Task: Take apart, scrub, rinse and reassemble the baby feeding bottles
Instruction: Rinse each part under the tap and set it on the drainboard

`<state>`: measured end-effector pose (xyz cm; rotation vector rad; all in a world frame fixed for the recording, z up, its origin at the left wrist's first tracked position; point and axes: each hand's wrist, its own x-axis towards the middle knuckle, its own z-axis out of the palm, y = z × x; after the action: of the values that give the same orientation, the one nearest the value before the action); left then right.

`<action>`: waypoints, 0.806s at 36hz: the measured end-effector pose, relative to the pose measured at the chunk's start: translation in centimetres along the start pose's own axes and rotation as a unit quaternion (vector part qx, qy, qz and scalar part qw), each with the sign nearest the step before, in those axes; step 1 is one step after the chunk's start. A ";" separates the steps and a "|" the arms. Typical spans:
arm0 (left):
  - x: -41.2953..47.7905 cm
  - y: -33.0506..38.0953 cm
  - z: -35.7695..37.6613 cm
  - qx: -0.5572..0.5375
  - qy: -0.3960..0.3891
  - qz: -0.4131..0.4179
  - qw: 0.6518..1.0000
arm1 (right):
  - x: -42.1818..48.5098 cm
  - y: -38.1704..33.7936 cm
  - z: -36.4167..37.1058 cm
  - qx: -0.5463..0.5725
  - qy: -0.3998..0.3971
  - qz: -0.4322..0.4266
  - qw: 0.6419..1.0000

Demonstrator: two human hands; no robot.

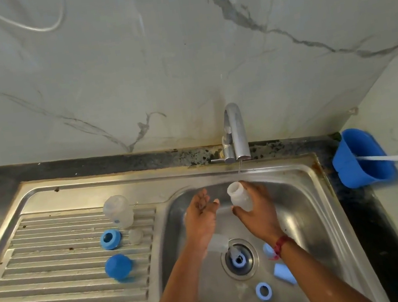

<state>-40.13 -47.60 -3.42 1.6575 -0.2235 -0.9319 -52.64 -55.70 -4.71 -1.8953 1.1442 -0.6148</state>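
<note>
My right hand (257, 210) grips a clear bottle body (238, 194), its open mouth tilted up under a thin trickle from the tap (235, 132). Beside it, my left hand (200, 212) is open, palm up, holding nothing. On the draining board (55, 270) stand another clear bottle (119, 210), a blue screw ring (110, 239), a clear teat (135, 235) and a blue cap (118, 267). Down in the basin (313, 211) lie a blue ring (263, 291), a blue cap (284, 273), a blue piece (268, 249) partly behind my wrist, and a bottle part over the drain (237, 258).
A blue holder (360, 159) with a white-handled brush (395, 159) sits on the dark counter at the right. A marble wall rises behind the sink.
</note>
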 end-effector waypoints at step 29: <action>-7.1 -2.7 -2.3 0.211 -0.123 -0.013 0.970 | -3.8 -2.7 -5.1 0.108 -0.041 0.117 0.986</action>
<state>-44.14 -40.83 -2.60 1.9291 -0.6043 -1.1681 -56.88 -53.68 0.33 -1.5612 1.1759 -0.5022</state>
